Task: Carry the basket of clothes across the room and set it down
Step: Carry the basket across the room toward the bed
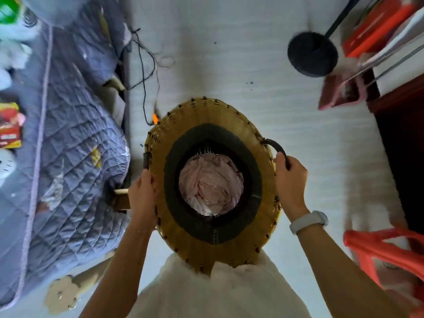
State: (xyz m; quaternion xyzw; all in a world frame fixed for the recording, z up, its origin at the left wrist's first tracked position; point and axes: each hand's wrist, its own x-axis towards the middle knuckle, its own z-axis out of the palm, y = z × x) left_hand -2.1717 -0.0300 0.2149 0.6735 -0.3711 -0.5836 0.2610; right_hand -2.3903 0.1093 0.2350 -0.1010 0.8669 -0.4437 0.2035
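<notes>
We look straight down at a pale floor (263, 76), with a bed under a blue quilted cover (68, 145) along our left side. In the middle, in front of our white shirt (224, 292), we hold the woven basket (197, 246) up above the floor, its wide tan rim ringing a dark inner wall. Pale pink clothes (210, 184) lie bunched at the bottom of it. To the right, an orange bag (378, 246) sits low, and further away stands the round black base of a stand (309, 53). Our left hand (143, 198) is clenched around the dark handle (146, 160) on the basket's left rim. Our right hand (290, 177), with a white band (307, 221) on the wrist, grips the curved right handle (278, 150).
</notes>
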